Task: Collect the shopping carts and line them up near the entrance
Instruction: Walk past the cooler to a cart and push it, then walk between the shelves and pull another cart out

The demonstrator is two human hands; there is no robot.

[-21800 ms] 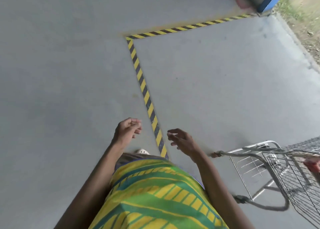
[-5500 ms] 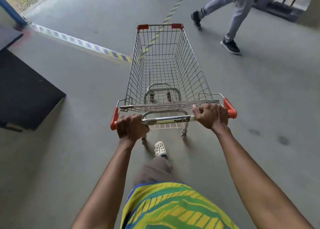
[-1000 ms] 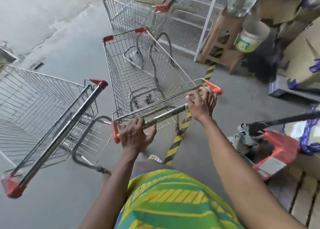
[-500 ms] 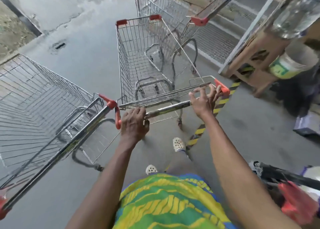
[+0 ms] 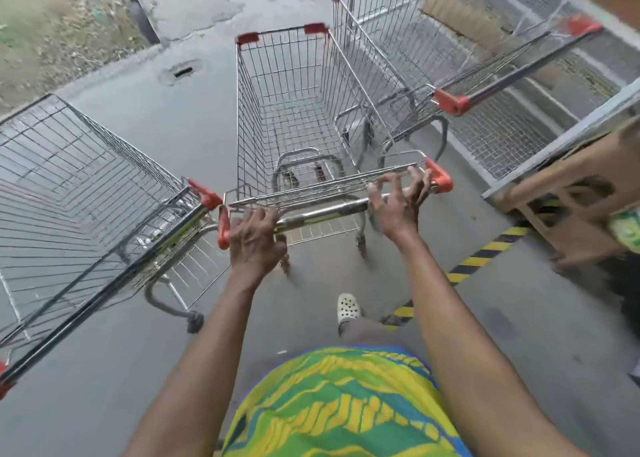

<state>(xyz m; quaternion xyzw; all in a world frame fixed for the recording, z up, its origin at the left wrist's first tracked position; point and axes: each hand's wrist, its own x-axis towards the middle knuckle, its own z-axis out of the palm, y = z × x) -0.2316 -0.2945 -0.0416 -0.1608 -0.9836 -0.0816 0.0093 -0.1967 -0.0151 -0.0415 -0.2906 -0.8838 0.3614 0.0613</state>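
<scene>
The left hand point(image 5: 254, 240) and right hand point(image 5: 398, 204) are spreading open fingers over the middle cart's point(image 5: 294, 110) handle point(image 5: 322, 212), gripping nothing; whether they are touching it is unclear. A second cart point(image 5: 86, 186) is standing just left of the left hand, and a third cart point(image 5: 398, 48) is sitting ahead and right of the right hand.

Top point(image 5: 343, 404): green/yellow wavy stripes, blue edging. Trousers point(image 5: 367, 332) grey-brown. White perforated clog point(image 5: 348, 307). Left hand point(image 5: 254, 245), right hand point(image 5: 398, 211) and forearms bare.
</scene>
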